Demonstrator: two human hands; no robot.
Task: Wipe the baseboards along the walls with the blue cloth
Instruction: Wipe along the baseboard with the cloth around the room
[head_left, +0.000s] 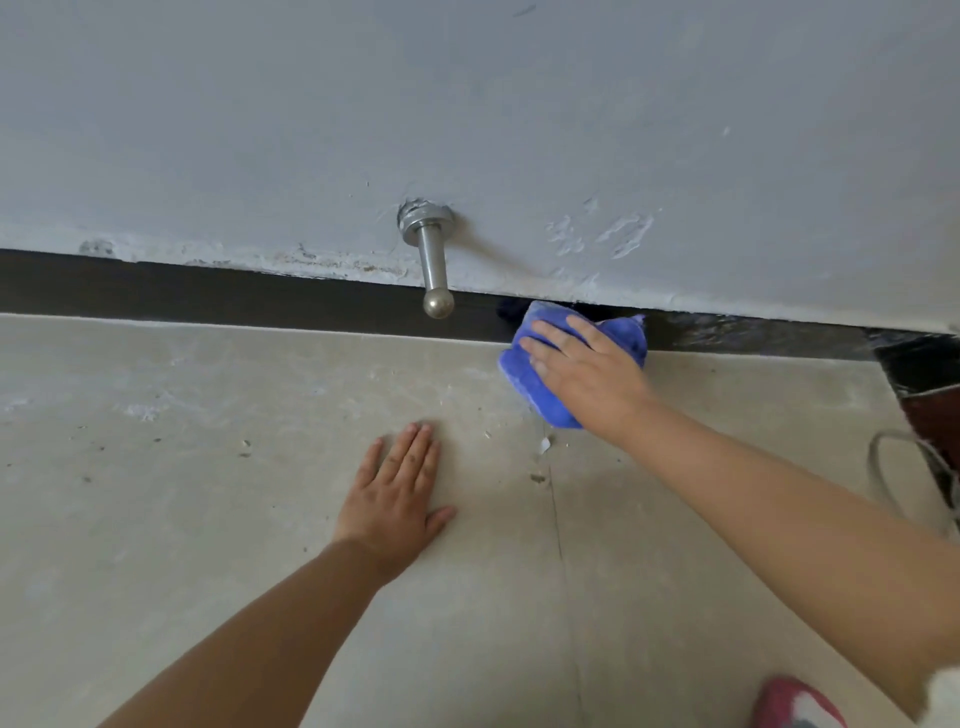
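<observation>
A dark baseboard (234, 301) runs along the foot of the grey wall, from the left edge to the right. The blue cloth (535, 384) is bunched against the baseboard right of centre and partly rests on the floor. My right hand (587, 374) lies flat on top of the cloth and presses it to the baseboard. My left hand (400, 499) is spread palm down on the beige floor tile, nearer to me and left of the cloth, holding nothing.
A metal door stopper (434, 260) sticks out of the wall just left of the cloth. Flaking paint marks the wall above the baseboard. A grey cable (883, 467) and dark items sit at the right edge. Debris specks dot the floor. A pink slipper (795, 701) shows bottom right.
</observation>
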